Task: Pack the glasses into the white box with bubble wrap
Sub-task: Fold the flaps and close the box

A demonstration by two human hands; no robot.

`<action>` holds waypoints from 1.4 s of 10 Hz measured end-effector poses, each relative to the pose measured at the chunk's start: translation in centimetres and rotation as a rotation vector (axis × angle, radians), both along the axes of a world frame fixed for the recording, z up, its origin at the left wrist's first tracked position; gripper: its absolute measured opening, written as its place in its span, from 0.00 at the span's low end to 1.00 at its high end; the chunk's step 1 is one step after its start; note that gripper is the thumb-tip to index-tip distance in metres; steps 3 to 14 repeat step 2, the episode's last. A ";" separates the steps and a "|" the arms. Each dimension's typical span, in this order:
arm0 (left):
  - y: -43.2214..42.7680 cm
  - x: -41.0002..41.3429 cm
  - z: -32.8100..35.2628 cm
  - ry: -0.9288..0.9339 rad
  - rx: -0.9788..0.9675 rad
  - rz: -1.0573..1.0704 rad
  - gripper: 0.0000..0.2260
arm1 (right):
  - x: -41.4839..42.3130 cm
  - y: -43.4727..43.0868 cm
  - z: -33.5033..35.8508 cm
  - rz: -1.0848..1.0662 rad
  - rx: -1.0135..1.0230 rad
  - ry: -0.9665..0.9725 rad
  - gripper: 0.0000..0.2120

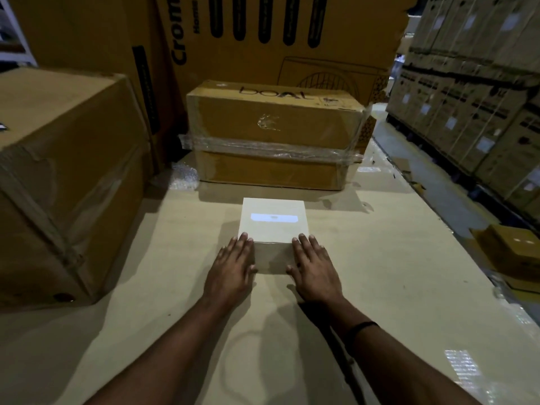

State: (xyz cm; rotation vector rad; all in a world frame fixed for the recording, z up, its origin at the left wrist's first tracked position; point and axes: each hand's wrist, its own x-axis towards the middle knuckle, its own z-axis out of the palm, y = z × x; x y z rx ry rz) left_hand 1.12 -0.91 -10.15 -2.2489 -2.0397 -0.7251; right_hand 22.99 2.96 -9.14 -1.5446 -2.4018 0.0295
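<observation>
The closed white box (271, 226) is flanked at its near corners by the left hand (233, 267) and right hand (314, 267), equally near, fingers held straight, nothing gripped.

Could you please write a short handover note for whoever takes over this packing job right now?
Left hand: open, flat, fingertips at the near left corner of the white box.
Right hand: open, flat, at its near right corner.
The box is closed, on the cardboard worktop before a taped carton; bubble wrap lies left of that carton.
Glasses not in view, so packing cannot be confirmed.
Left: check contents.
</observation>
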 end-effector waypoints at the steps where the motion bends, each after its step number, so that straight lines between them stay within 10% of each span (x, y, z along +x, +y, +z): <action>1: 0.3 -0.1 0.9 -0.022 -0.033 0.011 0.29 | -0.2 0.1 0.3 -0.016 -0.006 -0.001 0.35; 14: 0.4 -0.4 2.6 -0.014 -0.047 0.015 0.32 | -0.5 -0.3 1.6 -0.044 -0.007 0.003 0.34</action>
